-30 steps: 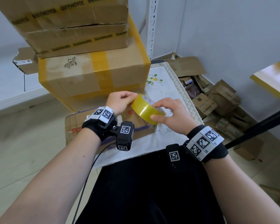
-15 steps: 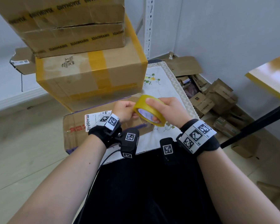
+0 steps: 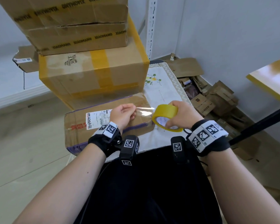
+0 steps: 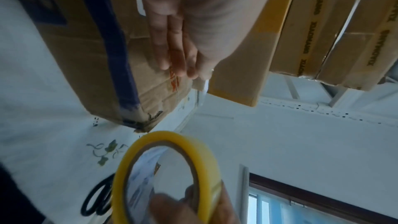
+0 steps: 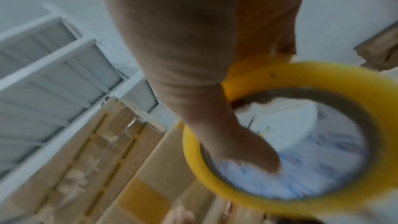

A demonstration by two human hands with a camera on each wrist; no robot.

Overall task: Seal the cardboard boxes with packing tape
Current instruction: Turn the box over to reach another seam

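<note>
Since half a second back, my left hand pinches the tape end and pulls away from the yellow roll, which my right hand grips over the flat box.

Tape roll: yellow, brownish inner core, clear glossy strip pulled off its left side. Flat box near: brown kraft, purple band along the edges, white label with black print, red characters beside it. Big box behind: brown, yellow tape bands across top and corners. Top boxes: brown with yellow tape carrying black lettering. Cloth: white, green vine and yellow flower embroidery, zigzag trim. Wrist bands: black, white squares with black marker patterns. Tabletop far right: pale wood, yellow edge, black legs. Clothing: black. Walls white, floor beige.
</note>
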